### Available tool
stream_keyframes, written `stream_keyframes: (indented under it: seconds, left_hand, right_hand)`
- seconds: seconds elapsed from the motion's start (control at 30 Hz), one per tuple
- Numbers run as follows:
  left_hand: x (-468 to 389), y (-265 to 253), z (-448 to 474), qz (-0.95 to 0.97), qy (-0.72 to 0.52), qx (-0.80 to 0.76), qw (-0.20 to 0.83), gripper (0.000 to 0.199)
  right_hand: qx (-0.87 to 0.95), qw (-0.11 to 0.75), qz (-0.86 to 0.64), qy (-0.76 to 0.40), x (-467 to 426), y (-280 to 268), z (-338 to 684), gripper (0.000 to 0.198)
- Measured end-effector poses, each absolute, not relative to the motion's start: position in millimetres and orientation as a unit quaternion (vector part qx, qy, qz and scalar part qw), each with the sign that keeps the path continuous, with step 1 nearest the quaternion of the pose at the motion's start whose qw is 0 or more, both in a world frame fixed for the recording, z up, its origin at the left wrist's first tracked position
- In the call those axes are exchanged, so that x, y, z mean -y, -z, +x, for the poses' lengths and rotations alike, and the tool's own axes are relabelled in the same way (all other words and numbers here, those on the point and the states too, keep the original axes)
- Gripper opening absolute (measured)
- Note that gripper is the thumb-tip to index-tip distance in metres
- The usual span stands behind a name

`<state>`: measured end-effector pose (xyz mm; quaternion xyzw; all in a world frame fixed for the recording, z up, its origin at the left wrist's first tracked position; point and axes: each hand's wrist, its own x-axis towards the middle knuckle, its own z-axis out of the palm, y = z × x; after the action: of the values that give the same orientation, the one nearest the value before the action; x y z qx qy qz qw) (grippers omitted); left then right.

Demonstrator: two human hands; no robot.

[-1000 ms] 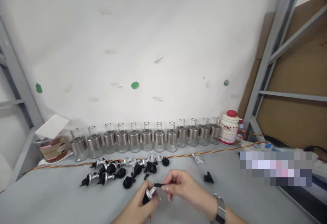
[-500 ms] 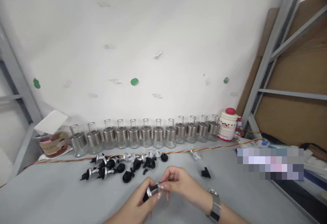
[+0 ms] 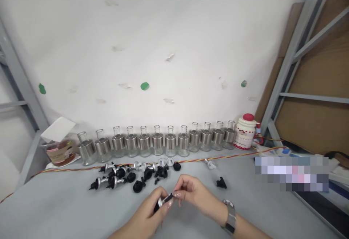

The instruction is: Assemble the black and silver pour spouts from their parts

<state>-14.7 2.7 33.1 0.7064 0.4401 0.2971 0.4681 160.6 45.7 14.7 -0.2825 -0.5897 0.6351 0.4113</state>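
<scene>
My left hand (image 3: 148,213) grips a small black and silver pourer cap (image 3: 160,203) low in the middle of the view. My right hand (image 3: 193,193), with a metal watch (image 3: 230,217) at the wrist, pinches a small black plug (image 3: 169,197) against the end of that cap. Just beyond my hands lies a loose heap of black and silver pourer parts (image 3: 128,177) on the grey table (image 3: 68,210). A row of several glass bottles with steel collars (image 3: 156,142) stands along the white wall.
One black piece (image 3: 221,183) and one clear piece (image 3: 210,164) lie apart to the right. A red-lidded ceramic jar (image 3: 245,132) ends the bottle row. A tub with a paper lid (image 3: 58,148) sits at left. A twisted red-yellow cable (image 3: 231,156) runs along the table. Grey shelf frames (image 3: 289,61) stand right.
My hands have drawn closer together, and the black plug now meets the cap's end. The view has shifted slightly.
</scene>
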Motion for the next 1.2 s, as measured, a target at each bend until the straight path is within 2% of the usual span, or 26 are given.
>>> stream_keyframes:
  seconds: [0.33, 0.8, 0.97, 1.2]
  left_hand:
    - [-5, -32, -17, 0.731, -0.31, -0.432, 0.427, 0.024]
    - [-13, -9, -8, 0.567, -0.37, -0.347, 0.649, 0.03]
    - [-12, -7, -6, 0.561, -0.389, -0.362, 0.634, 0.032]
    - [-15, -1, -1, 0.497, -0.419, -0.464, 0.602, 0.037]
  right_hand:
    - [0.591, 0.415, -0.277, -0.634, -45, -13, 158, 0.027]
    - [0.607, 0.419, -0.281, -0.614, -35, -24, 159, 0.023]
    - [0.608, 0.426, -0.271, -0.613, -36, -20, 155, 0.027]
    - [0.595, 0.436, -0.285, -0.612, -34, -5, 144, 0.033]
